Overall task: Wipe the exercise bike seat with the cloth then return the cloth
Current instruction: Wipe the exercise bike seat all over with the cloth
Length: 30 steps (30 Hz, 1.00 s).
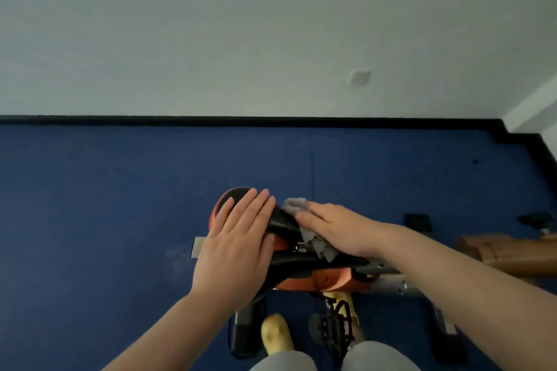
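The black and orange exercise bike seat (281, 224) lies low in the middle of the view. My left hand (238, 245) rests flat on its left side, fingers straight and together, holding nothing. My right hand (337, 230) presses a grey cloth (297, 205) onto the right side of the seat. The cloth pokes out above the fingers and hangs crumpled under the palm. Both hands hide much of the seat top.
The bike's metal seat post (391, 285), a black pedal (333, 325) and the base bar (244, 331) sit below the seat. My yellow shoe (275, 336) stands by the frame. Blue floor mat (120, 190) spreads around. A wooden item (497, 250) lies at right. A white wall (271, 39) stands behind.
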Each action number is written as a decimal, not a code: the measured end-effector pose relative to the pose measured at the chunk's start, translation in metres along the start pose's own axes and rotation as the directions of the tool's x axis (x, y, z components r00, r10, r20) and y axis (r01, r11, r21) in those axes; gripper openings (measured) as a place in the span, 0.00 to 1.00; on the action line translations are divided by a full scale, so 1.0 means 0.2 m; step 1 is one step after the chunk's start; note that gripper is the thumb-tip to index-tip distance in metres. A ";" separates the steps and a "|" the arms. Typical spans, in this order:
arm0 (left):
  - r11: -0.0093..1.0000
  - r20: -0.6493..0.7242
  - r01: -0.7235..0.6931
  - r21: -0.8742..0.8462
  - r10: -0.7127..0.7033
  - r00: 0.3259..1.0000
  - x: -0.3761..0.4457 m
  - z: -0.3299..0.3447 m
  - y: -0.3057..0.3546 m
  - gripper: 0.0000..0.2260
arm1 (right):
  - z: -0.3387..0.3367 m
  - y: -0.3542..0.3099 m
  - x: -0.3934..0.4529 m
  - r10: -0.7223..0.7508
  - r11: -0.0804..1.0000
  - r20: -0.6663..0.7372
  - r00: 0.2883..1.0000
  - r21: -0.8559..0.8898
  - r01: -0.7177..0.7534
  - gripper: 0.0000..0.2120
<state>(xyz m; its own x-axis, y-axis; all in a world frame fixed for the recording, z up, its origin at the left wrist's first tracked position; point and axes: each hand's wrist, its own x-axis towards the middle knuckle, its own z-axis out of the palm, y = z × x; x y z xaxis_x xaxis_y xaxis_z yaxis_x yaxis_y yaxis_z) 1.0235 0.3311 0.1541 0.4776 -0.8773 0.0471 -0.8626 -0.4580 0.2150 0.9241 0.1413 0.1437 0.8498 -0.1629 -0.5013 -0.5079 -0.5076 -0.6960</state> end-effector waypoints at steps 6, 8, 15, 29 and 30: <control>0.998 -0.004 -0.033 0.052 0.034 0.999 0.02 0.00 0.01 0.23 | 0.02 -0.07 -0.07 0.113 0.992 -0.145 0.983 -0.047 -0.121 0.24; 0.997 0.010 -0.050 0.054 0.050 0.999 0.02 0.00 0.00 0.23 | 0.11 -0.17 -0.03 0.096 0.964 -0.323 0.941 -0.203 -0.168 0.26; 0.998 0.016 -0.036 0.058 0.035 0.999 0.01 -0.02 0.00 0.23 | 0.21 -0.01 -0.28 -0.005 1.000 -0.586 0.810 -0.024 -0.011 0.18; 0.996 -0.056 0.001 0.086 0.004 0.998 0.02 -0.01 0.02 0.21 | 0.47 -0.03 -0.26 0.415 0.848 -0.810 0.414 0.510 0.147 0.15; 0.996 -0.056 0.000 0.086 0.005 0.998 0.02 -0.01 0.02 0.21 | 0.46 -0.04 -0.23 0.456 0.836 -0.800 0.389 0.536 0.121 0.16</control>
<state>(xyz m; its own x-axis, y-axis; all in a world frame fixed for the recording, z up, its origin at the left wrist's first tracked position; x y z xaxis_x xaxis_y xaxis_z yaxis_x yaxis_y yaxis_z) 1.0216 0.3261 0.1564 0.4818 -0.8702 0.1028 -0.8739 -0.4685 0.1298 0.8761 0.2300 0.1249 0.2117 -0.9721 -0.1014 -0.3974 0.0092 -0.9176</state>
